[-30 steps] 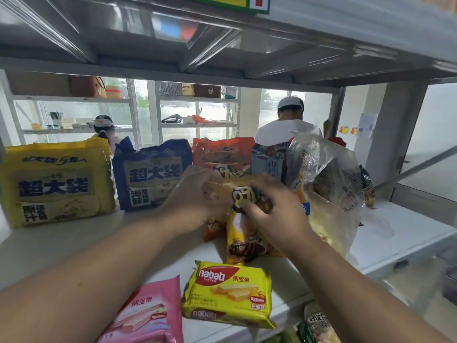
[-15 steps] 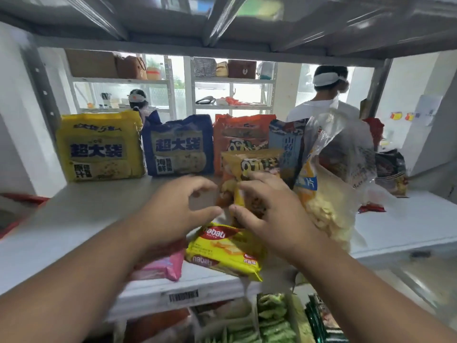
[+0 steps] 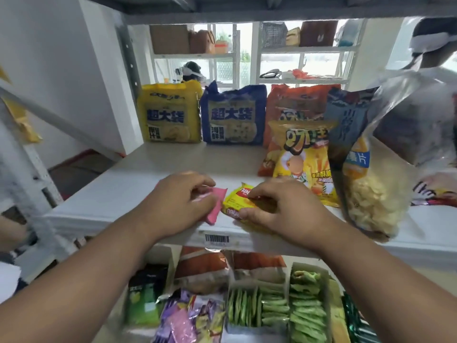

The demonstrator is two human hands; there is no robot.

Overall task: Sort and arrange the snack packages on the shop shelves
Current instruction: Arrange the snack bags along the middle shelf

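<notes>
A pink wafer pack [image 3: 216, 204] and a yellow Nabati wafer pack [image 3: 237, 203] lie side by side at the front edge of the white shelf [image 3: 138, 186]. My left hand [image 3: 180, 199] grips the pink pack, fingers curled over its top. My right hand [image 3: 282, 209] grips the yellow pack, thumb against its near edge. Behind them a yellow chip bag [image 3: 304, 159] stands upright, free of both hands. Along the back stand a yellow noodle multipack [image 3: 170, 115], a blue one [image 3: 232, 115] and an orange bag [image 3: 296, 102].
A clear bag of chips [image 3: 376, 194] and a dark blue bag [image 3: 346, 125] stand at the right. The shelf below holds boxes of green packets [image 3: 279, 308] and mixed small packs [image 3: 190, 318]. A barcode label [image 3: 217, 238] sits on the shelf lip. A person [image 3: 430, 50] stands beyond.
Both hands let go of the yellow chip bag, which now stands on the shelf, and came down to the front edge onto the pink and yellow wafer packs. The view tilted downward.
</notes>
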